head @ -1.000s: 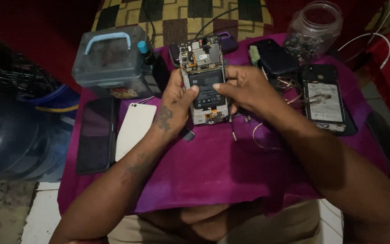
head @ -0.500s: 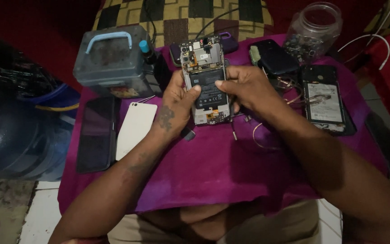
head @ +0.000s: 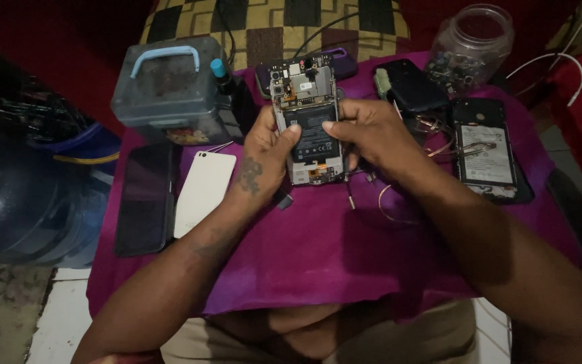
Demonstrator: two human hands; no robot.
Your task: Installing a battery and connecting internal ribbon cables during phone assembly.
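An opened phone (head: 306, 108) with its back cover off shows its circuit board at the top and a dark battery in the middle. My left hand (head: 263, 158) grips its left edge, thumb laid on the battery. My right hand (head: 365, 135) holds the right edge, with fingertips pressing on the battery's upper right. The phone is held just above a purple cloth (head: 318, 249) spread over my lap.
A grey plastic box with a blue handle (head: 166, 91) stands at the back left. A black phone (head: 144, 195) and a white back cover (head: 203, 192) lie left. Another opened phone (head: 485, 152), a dark case (head: 409, 84) and a clear jar (head: 471, 44) sit right. Loose wires lie beside my right wrist.
Both hands keep hold of the opened phone; it has shifted only slightly, and the right fingers have crept a little further across the battery.
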